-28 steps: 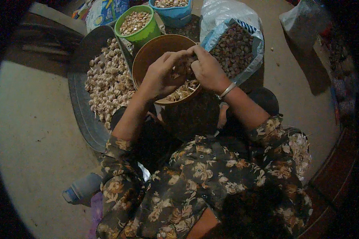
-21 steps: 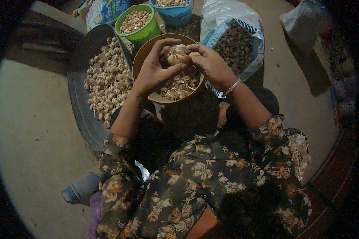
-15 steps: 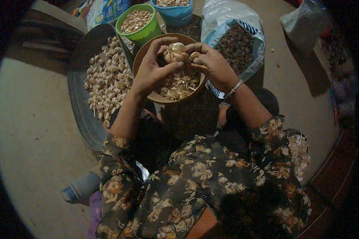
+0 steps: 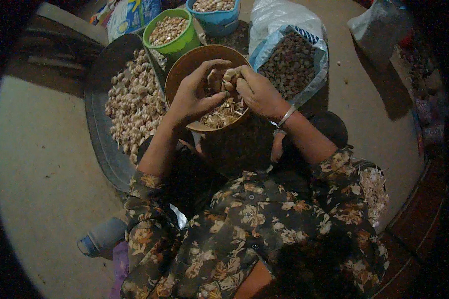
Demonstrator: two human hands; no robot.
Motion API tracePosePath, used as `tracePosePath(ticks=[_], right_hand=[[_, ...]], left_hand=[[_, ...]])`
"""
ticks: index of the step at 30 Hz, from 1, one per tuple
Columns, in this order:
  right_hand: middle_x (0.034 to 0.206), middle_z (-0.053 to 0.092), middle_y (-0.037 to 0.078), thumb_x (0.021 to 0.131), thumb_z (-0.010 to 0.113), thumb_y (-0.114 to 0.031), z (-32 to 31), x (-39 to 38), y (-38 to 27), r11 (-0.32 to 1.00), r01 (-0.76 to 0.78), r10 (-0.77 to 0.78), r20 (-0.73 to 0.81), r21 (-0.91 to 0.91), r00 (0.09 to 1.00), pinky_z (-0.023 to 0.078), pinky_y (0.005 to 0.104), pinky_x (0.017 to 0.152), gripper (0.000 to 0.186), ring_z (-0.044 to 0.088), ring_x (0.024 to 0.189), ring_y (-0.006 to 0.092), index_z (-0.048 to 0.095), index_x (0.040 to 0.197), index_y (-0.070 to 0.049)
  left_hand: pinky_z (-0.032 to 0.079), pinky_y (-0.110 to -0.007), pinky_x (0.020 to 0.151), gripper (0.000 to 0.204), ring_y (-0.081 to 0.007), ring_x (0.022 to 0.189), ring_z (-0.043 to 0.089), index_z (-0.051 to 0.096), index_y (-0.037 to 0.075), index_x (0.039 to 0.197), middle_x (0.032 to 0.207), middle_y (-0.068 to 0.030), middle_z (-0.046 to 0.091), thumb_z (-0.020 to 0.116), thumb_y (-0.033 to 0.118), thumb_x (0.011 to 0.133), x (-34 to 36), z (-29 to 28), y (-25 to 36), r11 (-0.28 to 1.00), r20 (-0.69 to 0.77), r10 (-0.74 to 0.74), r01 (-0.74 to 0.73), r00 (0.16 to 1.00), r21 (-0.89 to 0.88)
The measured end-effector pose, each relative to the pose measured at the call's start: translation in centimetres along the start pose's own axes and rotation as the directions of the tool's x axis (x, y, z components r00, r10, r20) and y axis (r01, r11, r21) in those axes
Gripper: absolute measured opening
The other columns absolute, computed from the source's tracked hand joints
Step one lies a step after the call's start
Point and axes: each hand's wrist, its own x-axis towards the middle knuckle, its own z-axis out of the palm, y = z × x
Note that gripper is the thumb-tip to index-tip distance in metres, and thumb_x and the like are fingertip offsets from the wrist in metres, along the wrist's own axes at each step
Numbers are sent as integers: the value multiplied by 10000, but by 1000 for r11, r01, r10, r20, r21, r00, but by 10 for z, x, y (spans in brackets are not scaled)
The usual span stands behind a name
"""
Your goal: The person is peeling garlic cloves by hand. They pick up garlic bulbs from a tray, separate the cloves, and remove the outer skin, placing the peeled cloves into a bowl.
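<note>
Over a round tan bowl [image 4: 172, 79], my two hands work at a garlic bulb that is coming apart. My left hand [image 4: 192, 97] curls round cream-coloured garlic pieces [image 4: 213, 78], thumb on the near side. Thumb and fingers of my right hand [image 4: 262, 92] pinch the garlic [image 4: 230, 74] at its right side; its exact grip is partly hidden by the fingers. Papery skins and stalk bits [image 4: 219, 118] lie in the bowl beneath both hands. A bracelet circles my right wrist.
Left of the bowl, a wide dark pan [image 4: 97, 129] holds many whole garlic bulbs [image 4: 134, 99]. Beyond stand a green bucket [image 4: 177, 48] and a blue bucket [image 4: 217, 22], both with cloves. An open sack [image 4: 322, 65] of dark bulbs is at right. A grey cylindrical container [image 4: 105, 236] lies lower left.
The bulb, whole-looking before, is now split into pieces between my hands. My right hand has turned and moved slightly down, its fingers now pinching the garlic.
</note>
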Motion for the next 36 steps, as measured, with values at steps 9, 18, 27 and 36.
tracePosePath(ticks=[9,18,27,36], right_hand=[[813,548,15,946,452,-273,1,-2,0,865,-335,326,88,374,941,404,207,524,243,487,630,57,530,1018,-53],[719,544,5,910,465,-376,-37,103,41,902,-182,160,87,391,983,371,211,519,333,465,590,91,562,842,-64],[837,526,9,856,534,-114,-41,69,-33,634,-333,319,156,698,935,376,166,520,347,478,667,68,489,1180,1],[846,530,20,921,506,-328,-9,16,-25,701,-264,272,94,663,958,410,211,579,326,513,706,99,508,1086,-47]], left_hand=[[443,-317,898,576,-174,1029,552,443,63,1255,1139,-105,572,713,47,746,-3,4,1,998,-108,-3,10,994,63],[426,-294,898,470,-161,1018,530,474,46,1219,1129,-97,541,654,93,787,-6,-19,29,875,-241,-393,280,888,-395],[451,-309,926,538,-178,1083,525,443,0,1268,1195,-105,521,667,21,779,-6,-27,19,936,-251,-184,91,950,-339],[440,-310,927,577,-196,1086,526,448,40,1292,1200,-115,515,682,22,765,-9,-10,8,988,-216,-50,16,975,-156]])
